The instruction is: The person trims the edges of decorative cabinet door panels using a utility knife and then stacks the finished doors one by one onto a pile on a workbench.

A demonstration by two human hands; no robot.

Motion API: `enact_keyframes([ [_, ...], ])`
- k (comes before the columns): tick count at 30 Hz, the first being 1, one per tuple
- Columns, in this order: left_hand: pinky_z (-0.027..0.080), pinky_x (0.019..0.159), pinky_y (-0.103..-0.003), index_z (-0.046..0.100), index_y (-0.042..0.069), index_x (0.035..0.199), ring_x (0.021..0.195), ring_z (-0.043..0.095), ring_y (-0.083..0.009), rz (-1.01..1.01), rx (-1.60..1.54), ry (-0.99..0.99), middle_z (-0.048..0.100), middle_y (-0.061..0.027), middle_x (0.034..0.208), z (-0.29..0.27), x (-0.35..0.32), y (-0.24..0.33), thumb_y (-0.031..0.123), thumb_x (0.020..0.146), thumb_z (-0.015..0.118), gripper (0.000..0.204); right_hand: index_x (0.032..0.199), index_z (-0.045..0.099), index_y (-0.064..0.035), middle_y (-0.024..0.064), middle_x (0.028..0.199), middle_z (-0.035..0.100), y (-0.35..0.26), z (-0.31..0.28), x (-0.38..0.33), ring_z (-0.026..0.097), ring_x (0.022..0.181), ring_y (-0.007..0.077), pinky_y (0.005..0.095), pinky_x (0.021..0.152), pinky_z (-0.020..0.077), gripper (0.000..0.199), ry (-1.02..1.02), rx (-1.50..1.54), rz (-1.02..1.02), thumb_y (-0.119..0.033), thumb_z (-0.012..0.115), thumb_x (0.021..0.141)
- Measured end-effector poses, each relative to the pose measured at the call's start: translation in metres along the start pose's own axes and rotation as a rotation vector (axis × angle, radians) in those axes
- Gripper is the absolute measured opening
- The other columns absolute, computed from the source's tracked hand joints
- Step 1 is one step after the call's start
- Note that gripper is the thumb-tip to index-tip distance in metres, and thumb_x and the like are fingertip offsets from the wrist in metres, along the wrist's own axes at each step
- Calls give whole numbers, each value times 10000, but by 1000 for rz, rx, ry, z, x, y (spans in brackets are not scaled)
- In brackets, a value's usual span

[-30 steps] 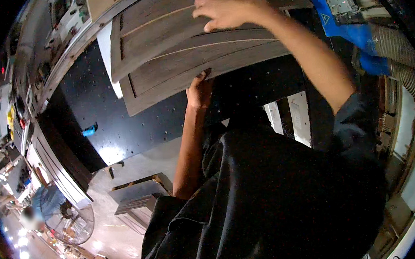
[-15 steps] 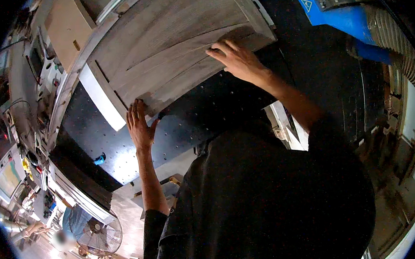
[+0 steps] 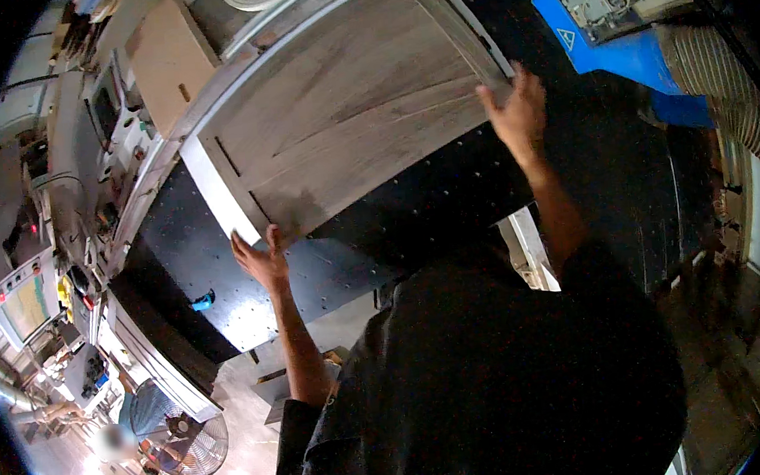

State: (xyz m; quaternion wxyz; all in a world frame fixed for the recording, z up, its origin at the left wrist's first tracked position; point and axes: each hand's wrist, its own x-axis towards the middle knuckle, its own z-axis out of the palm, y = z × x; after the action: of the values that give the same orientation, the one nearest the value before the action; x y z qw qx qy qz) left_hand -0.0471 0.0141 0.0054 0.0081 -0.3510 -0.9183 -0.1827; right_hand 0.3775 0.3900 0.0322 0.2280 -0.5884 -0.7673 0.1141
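Note:
A brown wood-grain panel (image 3: 359, 87) with narrow raised strips along its sides lies on a black worktable (image 3: 329, 273) dotted with small holes. White edging (image 3: 211, 186) shows along its left, far and right sides; whether this is a separate board underneath, I cannot tell. My left hand (image 3: 263, 263) is at the panel's near left corner, thumb and fingers spread to either side of it. At the near right corner, my right hand (image 3: 519, 115) is also open, its thumb over the panel and its fingers beside the outer edge.
Blue machinery (image 3: 625, 62) with a ribbed hose (image 3: 715, 68) stands at the right. A tan board (image 3: 168, 62) is beyond the table's far left edge. A small blue fitting (image 3: 204, 300) sits on the tabletop. At lower left are a fan (image 3: 181, 427) and a person (image 3: 115, 441).
My right hand has gone from the panel's top to its near right corner. My left hand has slid off the surface to the near left corner. The whole view has shifted slightly.

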Motion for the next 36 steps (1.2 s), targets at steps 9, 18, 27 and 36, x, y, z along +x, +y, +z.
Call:
enact_keyframes([
  [9,592,874,-401,529,-107,1425,1019,732,-316,-611,-538,-97,723,-217,1119,30,3,0,498,926,798,830,1355,631,-12,294,1270,648,35,44,12,525,1304,489,593,1094,430,809,-168,63,372,-584,846,823],
  [18,530,1008,-458,463,-112,1526,1188,679,-409,-465,-318,-169,667,-312,1333,8,70,-20,650,862,790,1062,1448,558,-14,283,1445,525,9,46,14,433,1387,478,605,1153,351,906,-88,-7,305,-610,837,826],
  [27,470,1124,-556,239,-46,1650,1372,545,-436,-138,-196,-188,457,-285,1564,26,29,-61,485,739,968,1282,1442,600,18,291,1398,576,5,77,-17,591,1269,424,510,1073,486,848,-94,391,637,-520,863,842],
  [36,298,1213,-564,320,-9,1644,1449,499,-346,-367,-371,-234,551,-226,1550,14,86,9,706,955,639,1043,1413,539,40,232,1398,551,51,71,17,585,1168,373,505,919,529,836,-295,579,381,-523,831,867],
])
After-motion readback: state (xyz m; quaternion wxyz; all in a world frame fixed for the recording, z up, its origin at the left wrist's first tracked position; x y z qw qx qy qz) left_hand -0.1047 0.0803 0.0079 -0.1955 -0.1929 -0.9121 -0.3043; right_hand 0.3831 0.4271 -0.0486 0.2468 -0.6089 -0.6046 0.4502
